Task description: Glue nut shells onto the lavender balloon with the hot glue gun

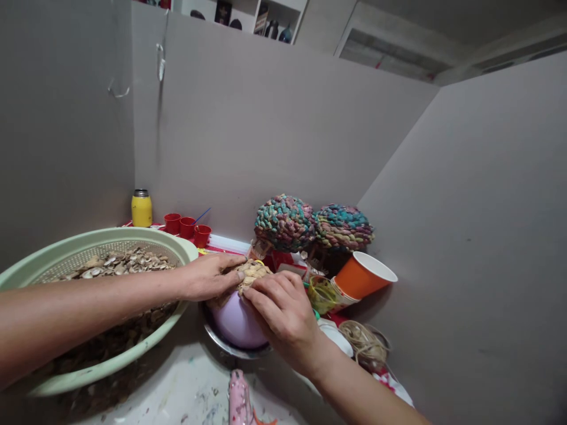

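Observation:
A lilac balloon [241, 321] rests in a shallow metal bowl [217, 341], its top covered with overlapping flat tan pieces [254, 273] that look like dried shells or peel. My left hand [215, 277] grips the balloon's covered top from the left, thumb and fingers apart. From the right, my right hand [283, 310] is closed, its bent fingertips pressed together at the lower edge of the tan covering. Whatever small piece may be under them is hidden, as is the right thumb. Left of the bowl, a pale green colander [190, 251] holds many similar loose pieces.
Behind stand two multicoloured, rough-covered round forms [286, 223], red cups [202, 236] and a yellow bottle [142, 211]. An orange paper cup [358, 277] leans at right above coiled twine [365, 343]. A pink glue gun [239, 398] lies in front. Grey panels [274, 124] enclose the table.

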The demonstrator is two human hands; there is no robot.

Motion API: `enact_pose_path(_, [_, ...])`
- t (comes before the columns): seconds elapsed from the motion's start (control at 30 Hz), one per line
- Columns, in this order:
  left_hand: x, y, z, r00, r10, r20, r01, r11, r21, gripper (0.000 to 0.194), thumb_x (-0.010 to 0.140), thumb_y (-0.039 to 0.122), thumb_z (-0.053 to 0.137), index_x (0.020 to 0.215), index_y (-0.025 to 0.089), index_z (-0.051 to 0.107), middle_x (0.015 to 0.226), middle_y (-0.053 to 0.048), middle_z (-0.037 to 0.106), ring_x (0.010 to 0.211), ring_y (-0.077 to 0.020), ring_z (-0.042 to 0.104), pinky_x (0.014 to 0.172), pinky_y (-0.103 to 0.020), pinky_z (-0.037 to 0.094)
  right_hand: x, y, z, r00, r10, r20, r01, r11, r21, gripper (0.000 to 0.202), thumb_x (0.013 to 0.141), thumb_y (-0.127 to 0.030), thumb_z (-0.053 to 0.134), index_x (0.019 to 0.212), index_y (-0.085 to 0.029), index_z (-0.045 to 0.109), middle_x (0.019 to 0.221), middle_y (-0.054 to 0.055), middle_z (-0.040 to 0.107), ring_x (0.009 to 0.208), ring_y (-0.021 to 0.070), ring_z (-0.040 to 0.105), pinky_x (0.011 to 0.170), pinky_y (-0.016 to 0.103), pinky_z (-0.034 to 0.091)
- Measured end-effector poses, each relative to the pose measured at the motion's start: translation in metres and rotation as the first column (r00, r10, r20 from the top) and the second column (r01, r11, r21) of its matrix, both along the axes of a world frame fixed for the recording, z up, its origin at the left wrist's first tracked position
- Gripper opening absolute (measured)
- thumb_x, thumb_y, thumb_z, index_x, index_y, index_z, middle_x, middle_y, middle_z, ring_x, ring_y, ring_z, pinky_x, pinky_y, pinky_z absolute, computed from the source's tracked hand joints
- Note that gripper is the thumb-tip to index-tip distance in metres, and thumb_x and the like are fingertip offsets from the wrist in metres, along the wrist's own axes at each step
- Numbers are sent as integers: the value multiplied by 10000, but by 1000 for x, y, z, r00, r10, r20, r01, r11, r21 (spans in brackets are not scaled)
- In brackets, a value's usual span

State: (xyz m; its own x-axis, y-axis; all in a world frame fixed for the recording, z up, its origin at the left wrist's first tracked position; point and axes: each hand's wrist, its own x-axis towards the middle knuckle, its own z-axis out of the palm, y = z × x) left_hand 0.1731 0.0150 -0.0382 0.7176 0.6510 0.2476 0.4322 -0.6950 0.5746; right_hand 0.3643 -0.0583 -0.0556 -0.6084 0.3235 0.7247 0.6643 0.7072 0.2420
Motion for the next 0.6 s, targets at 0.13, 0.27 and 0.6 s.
enact_pose_path(0.13, [0, -2, 1, 1000, 2, -8, -2, 1000, 13, 411, 926, 351, 405, 1280, 218, 568, 1359, -31, 594, 1272, -229, 512, 1053, -340, 395, 0, -1, -1, 1000, -11, -13, 12, 1000, 9, 145, 935, -112, 498, 970, -170, 625, 870, 73, 688, 822, 210, 567, 788, 397, 390])
enact_pose_path(0.27, [0, -5, 3, 999, 29, -27, -28, 1000, 13, 462, 939, 370, 370, 1328, 174, 526, 1404, -70, 544, 1301, -238, 480, 1086, -373, 357, 0, -1, -3, 999, -32, -31, 32, 999, -10, 126, 913, -114, 535, 971, -172, 631, 863, 71, 691, 822, 220, 577, 784, 412, 383])
enact_pose_path(0.6, [-2, -5, 4, 998, 26, -60, -26, 1000, 1, 532, 945, 411, 343, 1371, 122, 478, 1435, -115, 497, 1317, -233, 459, 1102, -351, 326, 9, -16, -12, 995, 1, -98, 4, 999, 51, 217, 876, -143, 602, 1091, -135, 630, 1001, 121, 701, 941, 248, 595, 848, 438, 438])
